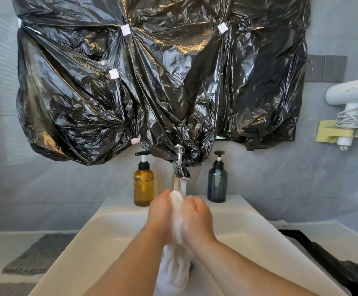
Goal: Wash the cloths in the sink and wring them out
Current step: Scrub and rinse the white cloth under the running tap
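A white cloth [175, 268] hangs over the white sink [109, 231], its upper part bunched between my two hands. My left hand [160, 212] and my right hand [197, 218] grip the cloth from either side, fingers curled round it, right under the chrome tap [181, 167]. Water runs from the tap onto the top of the cloth. The cloth's lower end dangles into the basin. A grey cloth [39, 253] lies on the counter to the left of the sink.
An amber pump bottle [143, 184] stands at the back left of the sink and a dark blue pump bottle [217, 182] at the back right. Black plastic sheeting [152, 82] covers the wall above. A white hair dryer [351, 97] hangs on the right wall.
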Motion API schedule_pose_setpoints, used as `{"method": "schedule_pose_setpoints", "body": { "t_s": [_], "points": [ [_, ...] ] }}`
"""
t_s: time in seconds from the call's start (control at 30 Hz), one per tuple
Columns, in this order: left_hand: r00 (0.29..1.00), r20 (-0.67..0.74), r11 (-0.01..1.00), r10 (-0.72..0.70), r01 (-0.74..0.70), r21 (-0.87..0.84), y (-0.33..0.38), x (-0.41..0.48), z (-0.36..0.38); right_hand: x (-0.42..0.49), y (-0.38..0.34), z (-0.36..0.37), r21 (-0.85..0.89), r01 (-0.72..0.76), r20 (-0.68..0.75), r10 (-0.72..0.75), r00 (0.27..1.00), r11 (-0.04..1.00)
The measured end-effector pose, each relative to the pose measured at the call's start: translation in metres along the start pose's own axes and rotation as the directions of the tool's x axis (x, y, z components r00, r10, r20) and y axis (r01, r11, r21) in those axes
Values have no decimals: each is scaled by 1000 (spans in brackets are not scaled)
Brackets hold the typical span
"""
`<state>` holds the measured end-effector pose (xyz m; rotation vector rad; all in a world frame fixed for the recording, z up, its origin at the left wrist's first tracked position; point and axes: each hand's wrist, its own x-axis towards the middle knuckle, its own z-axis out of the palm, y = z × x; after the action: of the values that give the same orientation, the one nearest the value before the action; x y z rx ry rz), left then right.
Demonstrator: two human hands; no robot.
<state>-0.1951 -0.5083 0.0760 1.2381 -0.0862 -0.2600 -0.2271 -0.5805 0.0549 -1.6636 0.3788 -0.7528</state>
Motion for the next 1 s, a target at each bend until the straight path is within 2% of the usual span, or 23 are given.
{"method": "schedule_pose_setpoints", "body": {
  "t_s": [0.07,0.2,0.23,0.33,0.4,0.43,0.53,0.6,0.67,0.73,0.77,0.83,0.87,0.9,0.93,0.97,1.0],
  "points": [
    [996,77,982,47,-60,180,1,1,3,8,-3,-2,-11,-20,-28,20,999,1000],
    [983,182,890,-30,-56,453,7,-5,5,26,-7,-14,33,-69,-113,72,991,997],
    [980,193,885,-41,-54,462,7,-6,4,32,-8,-20,88,-69,-165,83,983,994],
    [948,284,949,-141,47,313,6,-18,1,42,-10,-34,261,-45,-277,120,953,964],
    [932,327,960,-156,65,273,5,-19,2,39,-10,-30,328,-79,-224,159,962,941],
    [947,302,970,-110,36,240,6,-19,3,34,-11,-25,341,-105,-163,169,972,934],
    [993,59,985,104,-111,130,7,-3,1,11,-10,-4,212,-108,32,104,994,971],
    [980,-45,968,192,-182,172,6,5,-1,-3,-10,1,127,-68,74,59,996,990],
    [982,-19,968,190,-184,171,4,8,-2,-8,-10,1,36,-24,20,23,1000,999],
    [980,92,958,178,-194,212,2,5,0,-4,-10,-3,-55,4,-46,-6,999,998],
    [966,153,900,206,-249,358,1,6,2,0,-12,-6,-84,7,-62,-12,998,996],
    [941,250,681,228,-338,649,1,15,6,9,-13,-10,-134,11,-72,-21,997,991],
    [933,269,603,239,-360,712,3,18,7,13,-13,-11,-158,20,-78,-33,996,987],
    [937,273,586,218,-349,731,6,17,7,15,-12,-12,-173,23,-82,-38,996,985],
    [937,281,579,208,-350,736,7,17,7,17,-11,-12,-174,27,-86,-43,995,984],
    [944,249,651,215,-329,684,9,12,5,18,-12,-12,-167,26,-95,-42,995,986],
    [955,249,785,161,-277,554,10,8,2,19,-12,-12,-149,24,-115,-42,992,989]
  ]
}}
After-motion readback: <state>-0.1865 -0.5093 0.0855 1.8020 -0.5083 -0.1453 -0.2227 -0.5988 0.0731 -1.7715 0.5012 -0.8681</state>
